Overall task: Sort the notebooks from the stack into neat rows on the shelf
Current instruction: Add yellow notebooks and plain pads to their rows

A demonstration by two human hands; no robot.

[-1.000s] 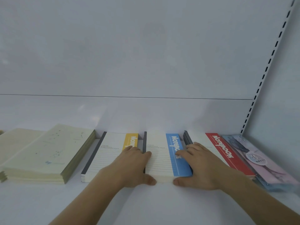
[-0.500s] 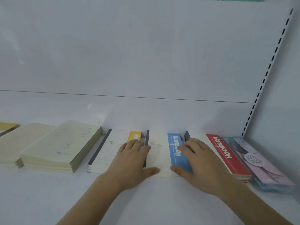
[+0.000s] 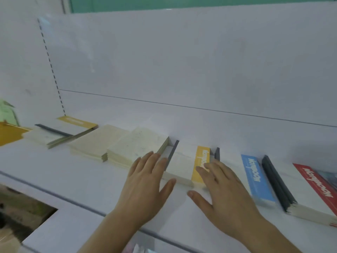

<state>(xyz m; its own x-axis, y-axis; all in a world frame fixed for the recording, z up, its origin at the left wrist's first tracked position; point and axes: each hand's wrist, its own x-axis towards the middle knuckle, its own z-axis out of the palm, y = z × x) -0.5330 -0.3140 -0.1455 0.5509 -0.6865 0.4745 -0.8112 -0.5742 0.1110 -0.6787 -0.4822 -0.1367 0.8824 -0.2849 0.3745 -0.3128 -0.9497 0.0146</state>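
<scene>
Fingers (image 3: 155,161) of my left hand (image 3: 145,187) lie straight and spread, tips resting at the dark spine edge of the yellow-banded notebook pile (image 3: 184,165) in the middle of the frame, thumb out toward its near edge; my right hand (image 3: 224,190) is flat and wide too, fingertips on the yellow band, thumb splayed on the bare shelf (image 3: 73,179) — neither hand grips anything. That pile sits against the back panel, with two cream notebook piles (image 3: 127,148) just to its left, the blue-banded pile (image 3: 257,179) to its right and the red-banded pile (image 3: 313,190) at the right edge; a looser stack with a second yellow band (image 3: 76,123) lies at centre left. The risk, as I judge it, is that pushing with flat palms slides only the top notebooks, so the pile shears and fans out of square, or that nudging it leftward jams it into the cream pile, whose near corners already look stepped. Uneven pressure between my hands could also twist the pile crooked against the back panel. Compared with half a second ago, both hands have shifted one pile to the left — they framed the blue-banded pile then, and now bracket the yellow-banded one — and the view has swung left, bringing the left upright and the far stack into the frame
</scene>
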